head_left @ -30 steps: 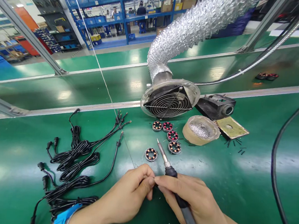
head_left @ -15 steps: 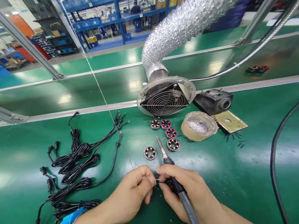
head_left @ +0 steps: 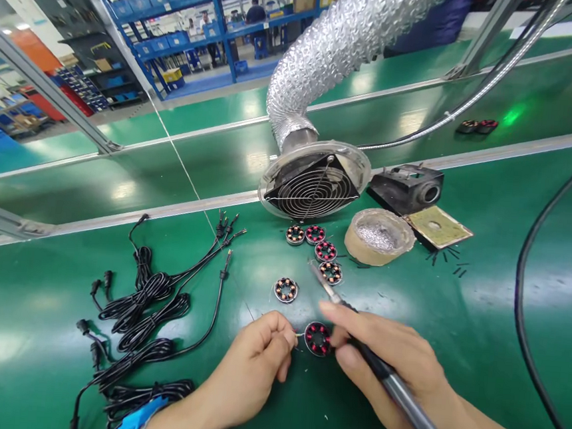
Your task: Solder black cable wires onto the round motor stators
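Head view, lower centre of the frame: on the green tabletop (head_left: 482, 312) my right hand (head_left: 392, 371) is clenched round the soldering iron (head_left: 377, 369), its long axis running lower right to upper left. My left hand (head_left: 252, 372) pinches a thin wire. Between both hands lies the red coil ring (head_left: 317, 338), touching the right fingertips.

A single head-worn camera looks forward and down, close over the green surface (head_left: 455, 336). Both forearms enter from the bottom edge of the frame; the extraction fan (head_left: 313, 189) sits centre, and blue shelving (head_left: 183, 12) fills the upper left.
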`<state>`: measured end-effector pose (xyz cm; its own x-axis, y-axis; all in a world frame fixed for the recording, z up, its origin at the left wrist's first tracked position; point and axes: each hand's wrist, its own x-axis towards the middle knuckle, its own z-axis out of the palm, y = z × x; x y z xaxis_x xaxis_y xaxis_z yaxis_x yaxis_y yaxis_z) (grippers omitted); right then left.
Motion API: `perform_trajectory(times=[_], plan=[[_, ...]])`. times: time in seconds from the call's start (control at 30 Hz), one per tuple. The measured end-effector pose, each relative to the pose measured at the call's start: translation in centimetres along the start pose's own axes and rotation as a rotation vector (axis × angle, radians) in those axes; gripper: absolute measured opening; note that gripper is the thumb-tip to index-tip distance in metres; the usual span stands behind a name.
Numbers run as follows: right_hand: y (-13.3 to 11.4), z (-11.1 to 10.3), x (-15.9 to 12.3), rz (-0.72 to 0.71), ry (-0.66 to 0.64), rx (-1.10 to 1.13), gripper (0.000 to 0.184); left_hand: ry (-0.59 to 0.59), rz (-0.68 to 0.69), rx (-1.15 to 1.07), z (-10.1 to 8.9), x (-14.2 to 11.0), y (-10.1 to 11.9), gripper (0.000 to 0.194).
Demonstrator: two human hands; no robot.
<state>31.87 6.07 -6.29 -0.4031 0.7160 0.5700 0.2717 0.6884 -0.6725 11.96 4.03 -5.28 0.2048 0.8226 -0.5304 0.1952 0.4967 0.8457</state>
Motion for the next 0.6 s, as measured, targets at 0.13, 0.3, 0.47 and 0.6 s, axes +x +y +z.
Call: perform_trajectory(times=[0.13, 0.3, 0.47, 0.6], plan=[[-0.8, -2.1, -0.5, 0.052, -0.048, 0.045, 0.033, -0.012, -0.007, 0.011, 0.1, -0.1, 0.1, 0.038], [-1.3, -2.9, -0.3, 0.121, -0.078, 0.089, 0.017, -0.009, -0.009, 0.017, 0.1, -0.2, 0.1, 0.036], [-1.1, -2.3, -0.2, 0.12, -0.06, 0.107, 0.017, -0.005, -0.012, 0.042, 0.1, -0.3, 0.1, 0.033], [-1.1, -2.3, -0.4, 0.116, -0.067, 0.122, 0.019, -0.011, -0.012, 0.046, 0.1, -0.3, 0.2, 0.033]])
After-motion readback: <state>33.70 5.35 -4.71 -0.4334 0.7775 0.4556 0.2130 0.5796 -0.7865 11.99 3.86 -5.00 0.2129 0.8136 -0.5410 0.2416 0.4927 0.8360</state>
